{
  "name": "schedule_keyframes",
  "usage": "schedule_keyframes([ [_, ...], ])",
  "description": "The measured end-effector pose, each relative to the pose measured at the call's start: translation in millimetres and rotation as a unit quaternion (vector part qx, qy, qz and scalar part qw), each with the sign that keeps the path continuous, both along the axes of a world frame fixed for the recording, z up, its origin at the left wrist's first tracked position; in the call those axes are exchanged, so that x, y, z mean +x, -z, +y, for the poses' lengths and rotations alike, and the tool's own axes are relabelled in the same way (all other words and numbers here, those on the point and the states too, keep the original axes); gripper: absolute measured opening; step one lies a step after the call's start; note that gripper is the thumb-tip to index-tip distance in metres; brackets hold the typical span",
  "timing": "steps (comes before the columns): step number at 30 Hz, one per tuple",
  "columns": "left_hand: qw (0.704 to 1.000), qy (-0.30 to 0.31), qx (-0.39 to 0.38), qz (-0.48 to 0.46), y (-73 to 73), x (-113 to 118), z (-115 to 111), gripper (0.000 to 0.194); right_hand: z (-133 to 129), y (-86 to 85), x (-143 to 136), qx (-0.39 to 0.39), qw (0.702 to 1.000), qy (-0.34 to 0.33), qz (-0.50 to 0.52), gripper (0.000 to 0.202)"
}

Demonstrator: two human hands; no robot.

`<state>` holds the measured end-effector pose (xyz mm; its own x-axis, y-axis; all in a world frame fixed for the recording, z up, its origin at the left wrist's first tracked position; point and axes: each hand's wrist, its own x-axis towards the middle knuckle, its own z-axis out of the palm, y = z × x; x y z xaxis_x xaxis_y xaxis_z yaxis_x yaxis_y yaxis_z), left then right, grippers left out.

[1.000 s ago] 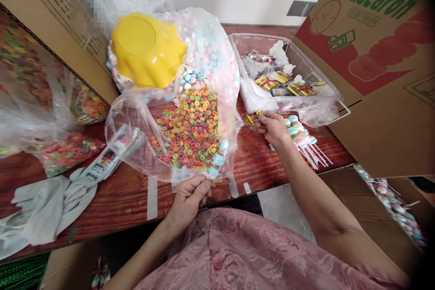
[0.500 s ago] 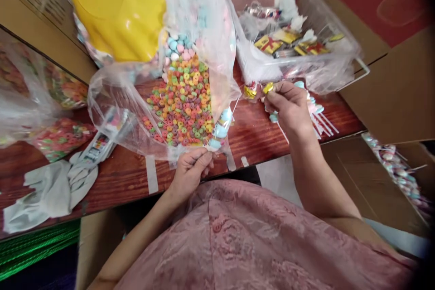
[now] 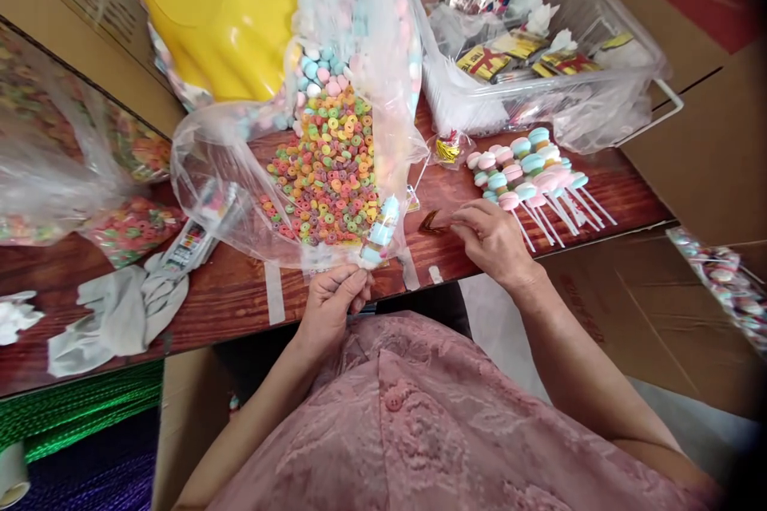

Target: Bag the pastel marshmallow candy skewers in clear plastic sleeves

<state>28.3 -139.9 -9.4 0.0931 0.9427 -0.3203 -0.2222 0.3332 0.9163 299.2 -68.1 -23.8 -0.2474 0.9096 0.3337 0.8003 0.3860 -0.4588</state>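
My left hand is closed around the gathered lower end of a clear-wrapped marshmallow skewer, its light-blue pieces pointing up and away from me. In my right hand, thumb and forefinger are pinched on a gold twist tie that sticks out to the left, slightly blurred. Behind it, a small clear bag of gold twist ties lies on the table. Beyond my right hand is a pile of pink, blue and white marshmallow skewers with white sticks. Ring candies spread from an open plastic bag beyond my left hand.
A yellow bowl rests on a bag of marshmallows. At the back right stands a clear plastic bin with packets. White gloves lie at left. Cardboard boxes flank the wooden table.
My right hand has drawn back from the small bag toward my left hand, carrying a gold twist tie. The skewer pile shows more fully. My left hand keeps its hold; the view has shifted.
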Motion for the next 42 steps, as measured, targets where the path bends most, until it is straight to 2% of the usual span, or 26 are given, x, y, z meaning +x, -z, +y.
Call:
schedule_keyframes([
  [5, 0.999, -0.032, 0.004, -0.021, -4.9, -4, 7, 0.032, -8, 13.2, -18, -0.003, 1.000, -0.008, -0.015, 0.021],
  [10, 0.997, -0.060, 0.012, -0.040, 0.5, -6, 3, 0.030, 0, 22.0, -33, -0.024, 1.000, 0.008, -0.013, 0.021],
  [13, 0.997, -0.062, 0.011, -0.033, 4.1, -10, 0, 0.030, 6, 17.5, -32, -0.023, 0.996, 0.014, 0.082, 0.017],
  [18, 0.996, -0.079, 0.011, -0.046, 3.5, -20, 2, 0.033, 13, 4.1, -27, -0.034, 0.969, 0.035, 0.242, 0.008],
  [22, 0.995, -0.072, -0.002, -0.064, -0.1, -19, 4, 0.034, 11, -1.4, -22, -0.051, 0.964, 0.029, 0.259, 0.007],
  [26, 0.996, -0.051, -0.007, -0.070, -1.4, -11, 1, 0.034, 11, 2.8, -18, -0.075, 0.958, 0.029, 0.274, 0.008],
  [31, 0.996, -0.053, -0.008, -0.073, 1.8, -5, -4, 0.032, 12, 13.7, -15, -0.101, 0.941, 0.083, 0.312, 0.011],
  [33, 0.996, -0.060, -0.013, -0.071, 3.2, -6, -5, 0.030, 11, 14.8, -15, -0.105, 0.932, 0.082, 0.337, 0.011],
  [38, 0.994, -0.083, 0.000, -0.069, 4.5, -14, -6, 0.030, 11, 13.9, -12, -0.127, 0.887, 0.071, 0.438, 0.006],
  [42, 0.992, -0.101, 0.026, -0.070, 5.4, -20, -7, 0.031, 12, 13.8, -11, -0.126, 0.871, 0.085, 0.468, 0.004],
])
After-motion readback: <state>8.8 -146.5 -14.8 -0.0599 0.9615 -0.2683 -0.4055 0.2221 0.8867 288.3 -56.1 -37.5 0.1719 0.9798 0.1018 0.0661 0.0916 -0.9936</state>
